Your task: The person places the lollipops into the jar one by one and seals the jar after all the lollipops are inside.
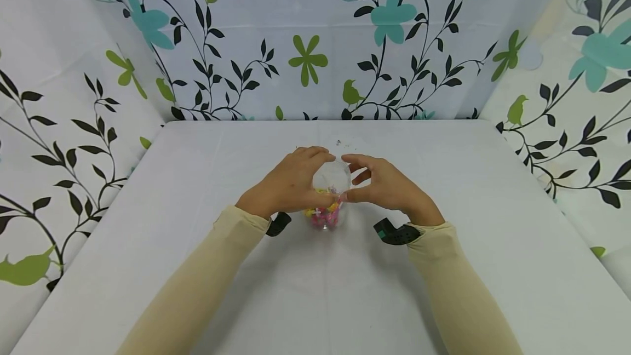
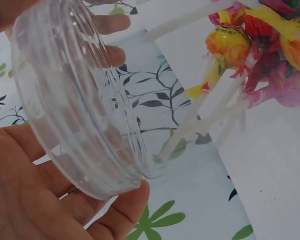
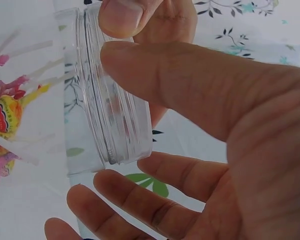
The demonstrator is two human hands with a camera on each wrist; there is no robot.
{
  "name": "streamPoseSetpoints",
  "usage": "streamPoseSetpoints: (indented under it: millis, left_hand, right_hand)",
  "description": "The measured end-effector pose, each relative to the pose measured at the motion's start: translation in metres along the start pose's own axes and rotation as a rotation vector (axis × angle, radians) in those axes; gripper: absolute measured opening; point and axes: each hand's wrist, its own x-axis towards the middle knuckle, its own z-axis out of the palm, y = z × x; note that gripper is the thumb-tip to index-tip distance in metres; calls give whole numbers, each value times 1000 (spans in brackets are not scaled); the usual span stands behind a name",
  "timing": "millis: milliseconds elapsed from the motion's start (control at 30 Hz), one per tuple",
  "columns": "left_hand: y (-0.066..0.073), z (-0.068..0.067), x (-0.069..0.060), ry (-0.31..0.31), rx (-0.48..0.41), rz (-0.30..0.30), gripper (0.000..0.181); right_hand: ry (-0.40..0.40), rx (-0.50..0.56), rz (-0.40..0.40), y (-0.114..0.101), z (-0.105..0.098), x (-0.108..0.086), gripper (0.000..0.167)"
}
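A clear jar stands on the white table, with several wrapped lollipops in pink, yellow and red inside. Its wide, clear lid is at the top, between both hands. From the left, my left hand holds the lid, thumb at the near side and fingers round the far side. My right hand is on the right side of the lid, its thumb against the rim and its fingers spread in a curve round the edge. White lollipop sticks show through the jar wall.
The table is covered in plain white cloth. Behind it and at both sides hangs a curtain printed with leaves, flowers and birds. Each wrist wears a black band device.
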Motion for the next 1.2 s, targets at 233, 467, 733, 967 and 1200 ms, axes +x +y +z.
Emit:
streamPoseSetpoints:
  millis: [233,467,733,967,1200]
  left_hand:
    - [-8,5,-6,21,-93,-24,86]
    - [-22,16,-19,96,-287,-74,105]
    - [-35,33,-23,132,-467,-95,116]
    - [-45,45,-23,135,-593,-54,114]
    - [-46,43,-22,153,-574,-40,112]
  right_hand:
    - [-8,33,-31,-4,3,-1,80]
    - [-15,32,-104,-7,6,0,76]
    - [2,-16,-191,-10,17,9,76]
    - [-4,-132,-209,-14,26,19,71]
    - [41,-243,-212,-19,25,24,72]
